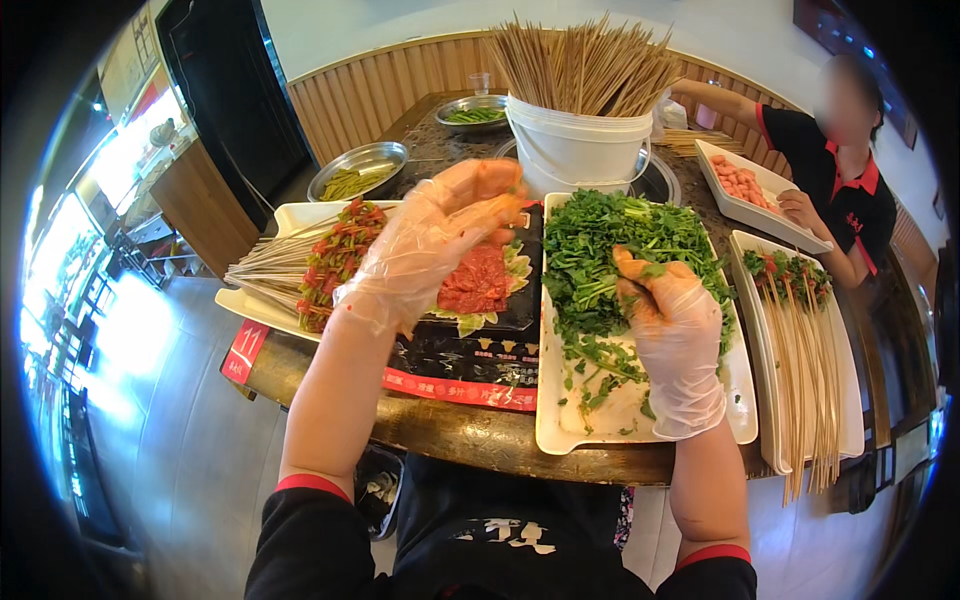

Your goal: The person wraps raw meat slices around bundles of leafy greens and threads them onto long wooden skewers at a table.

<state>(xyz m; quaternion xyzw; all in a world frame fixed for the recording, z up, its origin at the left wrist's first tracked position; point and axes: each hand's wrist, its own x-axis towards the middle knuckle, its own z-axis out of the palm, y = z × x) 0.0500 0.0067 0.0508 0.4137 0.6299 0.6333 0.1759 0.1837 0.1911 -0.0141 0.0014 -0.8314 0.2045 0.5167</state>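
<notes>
Both hands wear clear plastic gloves. My left hand (450, 232), fingers curled, is raised over a black meat package; whether anything is between its fingertips is unclear. Beside and partly behind it lies sliced red raw meat (476, 281) with a printed leaf pattern around it. My right hand (667, 300) is over a white tray (559, 431) of chopped leafy green herbs (592, 232), thumb and fingers pinched together with bits of green at the fingertips. Left of my left hand, skewers with green and red pieces (341, 262) lie on another white tray.
A white bucket (577, 150) packed with bamboo skewers (589, 67) stands behind the herbs. Right of them is a tray of herb-filled skewers (802, 337). A co-worker's hand (799, 210) touches a tray of pink pieces (742, 184). Metal bowls (397, 154) of green vegetables stand at the back left.
</notes>
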